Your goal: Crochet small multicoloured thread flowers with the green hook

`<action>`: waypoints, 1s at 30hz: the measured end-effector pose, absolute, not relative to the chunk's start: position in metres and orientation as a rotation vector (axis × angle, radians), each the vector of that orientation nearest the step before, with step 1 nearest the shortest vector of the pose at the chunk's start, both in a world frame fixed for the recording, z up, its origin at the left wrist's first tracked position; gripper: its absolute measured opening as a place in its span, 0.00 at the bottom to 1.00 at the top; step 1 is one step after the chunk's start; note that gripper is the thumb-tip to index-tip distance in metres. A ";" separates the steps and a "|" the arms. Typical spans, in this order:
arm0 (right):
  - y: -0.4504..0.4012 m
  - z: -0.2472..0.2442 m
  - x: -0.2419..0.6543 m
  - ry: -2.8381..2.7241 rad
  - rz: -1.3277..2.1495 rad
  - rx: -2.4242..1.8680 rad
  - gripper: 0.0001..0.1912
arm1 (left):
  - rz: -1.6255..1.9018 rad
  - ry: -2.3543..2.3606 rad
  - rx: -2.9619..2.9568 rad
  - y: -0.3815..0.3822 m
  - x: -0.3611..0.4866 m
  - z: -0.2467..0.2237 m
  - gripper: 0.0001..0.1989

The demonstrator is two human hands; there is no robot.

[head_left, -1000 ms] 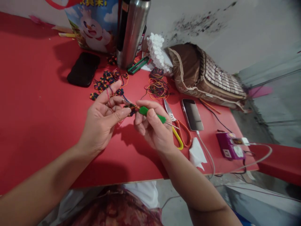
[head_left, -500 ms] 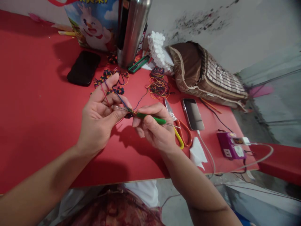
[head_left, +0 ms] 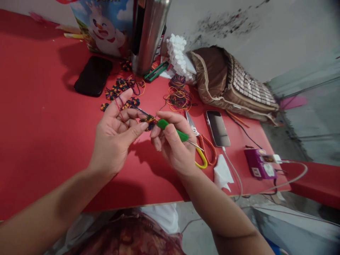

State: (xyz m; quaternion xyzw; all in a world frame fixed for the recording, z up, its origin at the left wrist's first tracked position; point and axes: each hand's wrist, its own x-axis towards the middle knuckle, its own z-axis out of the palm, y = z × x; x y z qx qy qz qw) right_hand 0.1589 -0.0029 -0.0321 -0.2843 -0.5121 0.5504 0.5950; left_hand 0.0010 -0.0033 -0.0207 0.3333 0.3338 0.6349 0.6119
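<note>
My right hand (head_left: 176, 141) is closed round the green handle of a crochet hook (head_left: 174, 130), whose thin metal shaft points up and left. A small piece of dark multicoloured crochet (head_left: 149, 122) sits between my hands, with the shaft at it. My left hand (head_left: 117, 132) pinches this piece between thumb and fingers. Yarn (head_left: 120, 111) runs over its raised index finger, red on one side and dark blue on the other. Behind the left hand lie several small crocheted pieces (head_left: 120, 86) in orange and dark blue. Loose tangled yarn (head_left: 179, 97) rests beyond the right hand.
Scissors (head_left: 196, 132) with red and yellow handles lie right of my right hand, near a charging phone (head_left: 217, 128) and a tissue (head_left: 223, 173). A black phone (head_left: 93, 76), steel flask (head_left: 150, 35), green cutter (head_left: 156, 72), brown cushion (head_left: 212, 71) and purple power box (head_left: 259, 164) stand around.
The crochet hook has tilted more steeply, its handle end dropping slightly. The piece between my fingers has turned and shows more. My left index finger has lowered a little.
</note>
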 end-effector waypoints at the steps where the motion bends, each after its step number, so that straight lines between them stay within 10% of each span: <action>1: -0.003 -0.033 0.158 -1.181 1.285 -0.653 0.13 | 1.469 0.771 0.772 -0.003 0.001 -0.021 0.29; 18: -0.003 -0.032 0.159 -1.119 1.344 -0.722 0.12 | 1.437 0.829 0.802 -0.003 -0.001 -0.020 0.33; 30: -0.017 -0.040 0.158 -1.556 0.631 -0.926 0.10 | 1.476 0.903 0.893 -0.006 0.005 -0.013 0.40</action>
